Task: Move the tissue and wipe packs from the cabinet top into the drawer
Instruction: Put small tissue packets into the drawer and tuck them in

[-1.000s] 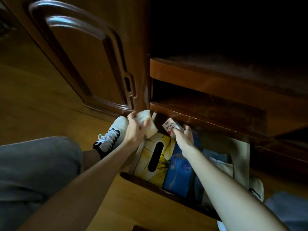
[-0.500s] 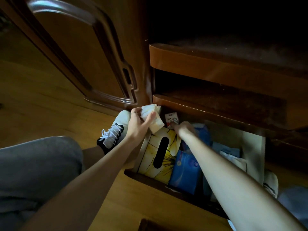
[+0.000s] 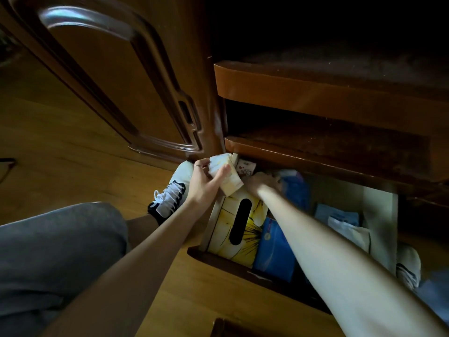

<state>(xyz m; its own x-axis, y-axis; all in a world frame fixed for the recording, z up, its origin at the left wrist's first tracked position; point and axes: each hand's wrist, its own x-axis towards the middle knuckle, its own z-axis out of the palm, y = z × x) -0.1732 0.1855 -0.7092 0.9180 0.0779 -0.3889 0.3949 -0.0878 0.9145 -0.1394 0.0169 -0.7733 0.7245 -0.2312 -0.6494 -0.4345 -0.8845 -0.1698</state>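
My left hand (image 3: 206, 183) grips a small cream tissue pack (image 3: 227, 173) over the back left corner of the open drawer (image 3: 243, 266). My right hand (image 3: 261, 182) reaches deep into the drawer's back under the shelf, beside a small white pack with red print (image 3: 245, 167); shadow hides whether its fingers still hold that pack. In the drawer lie a yellow flowered tissue box (image 3: 233, 229), a blue wipe pack (image 3: 275, 251), another blue pack (image 3: 296, 193) further back and pale packs (image 3: 345, 222) at the right.
A carved wooden cabinet door (image 3: 116, 76) stands at the left. Two dark shelves (image 3: 328, 139) hang over the drawer's back. My grey trouser leg (image 3: 58, 246) and white sneaker (image 3: 172, 190) are on the wooden floor left of the drawer. Another white shoe (image 3: 408, 263) sits at the right.
My right hand has carried the small printed pack from above the drawer down into its back corner. My left hand with the cream pack has stayed over the drawer's left corner.
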